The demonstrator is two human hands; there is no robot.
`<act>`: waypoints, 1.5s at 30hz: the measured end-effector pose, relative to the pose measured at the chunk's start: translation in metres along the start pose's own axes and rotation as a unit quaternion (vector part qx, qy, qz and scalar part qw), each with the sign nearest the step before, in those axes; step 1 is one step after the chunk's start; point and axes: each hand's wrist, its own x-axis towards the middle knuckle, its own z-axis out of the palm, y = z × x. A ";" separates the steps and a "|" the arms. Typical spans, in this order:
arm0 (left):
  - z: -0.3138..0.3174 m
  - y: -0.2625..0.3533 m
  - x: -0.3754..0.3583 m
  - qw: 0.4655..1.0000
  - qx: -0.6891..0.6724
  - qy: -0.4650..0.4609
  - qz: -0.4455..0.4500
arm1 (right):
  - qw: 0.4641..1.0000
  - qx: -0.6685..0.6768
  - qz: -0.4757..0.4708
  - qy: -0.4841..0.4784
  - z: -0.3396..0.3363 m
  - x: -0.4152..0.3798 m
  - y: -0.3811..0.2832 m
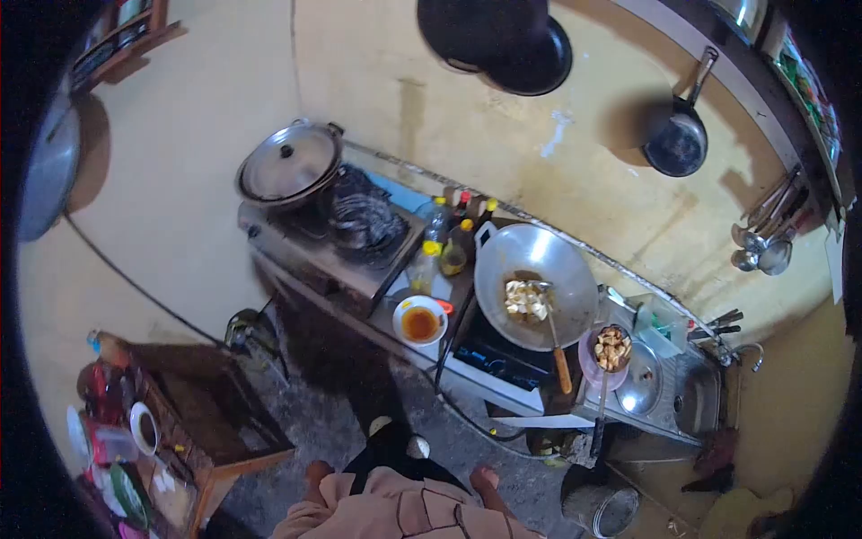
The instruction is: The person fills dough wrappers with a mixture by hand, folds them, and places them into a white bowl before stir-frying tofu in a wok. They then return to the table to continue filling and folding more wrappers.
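My left hand (pixel 317 471) hangs low beside my body, and my right hand (pixel 485 476) is down at the other side. Both are small in view with their fingers mostly hidden, and nothing shows in either. Ahead, a wide wok (pixel 575 269) sits on a black stove (pixel 498 359). White cut pieces of food (pixel 525 300) lie in the wok with a wooden-handled spatula (pixel 558 346). To its right, a strainer ladle (pixel 602 409) with browned pieces (pixel 612 349) rests over a pink bowl (pixel 593 373). A white bowl of orange-brown sauce (pixel 419 323) stands left of the stove.
Several bottles (pixel 456 247) stand behind the white bowl. A lidded pot (pixel 292 162) and a dark cloth (pixel 364 211) are on another stove. The sink (pixel 696 404) is at right. A wooden table (pixel 215 467) stands left, a bucket (pixel 603 512) on the floor at right.
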 end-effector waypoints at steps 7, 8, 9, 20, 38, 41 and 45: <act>0.044 -0.105 -0.061 0.940 -0.138 0.097 -0.295 | 0.987 -0.118 -0.051 -0.091 0.029 -0.014 0.006; 0.059 -0.132 -0.064 0.935 -0.152 0.098 -0.305 | 0.980 -0.155 -0.091 -0.088 0.046 -0.001 0.010; 0.073 -0.161 -0.067 0.934 -0.160 0.096 -0.304 | 0.973 -0.173 -0.132 -0.073 0.073 0.016 0.021; 0.079 -0.438 -0.137 0.884 -0.248 0.034 -0.394 | 0.849 -0.319 -0.421 0.024 0.209 0.000 -0.196; 0.180 -0.483 -0.265 0.597 -0.493 0.149 -0.615 | 0.725 0.180 -0.649 0.145 0.150 -0.345 -0.626; 0.209 -0.525 -0.245 0.617 -0.479 0.121 -0.613 | 0.636 0.205 -0.741 0.063 0.191 -0.400 -0.677; 0.202 -0.600 -0.239 0.656 -0.462 0.122 -0.585 | 0.647 0.037 -0.761 0.034 0.248 -0.447 -0.728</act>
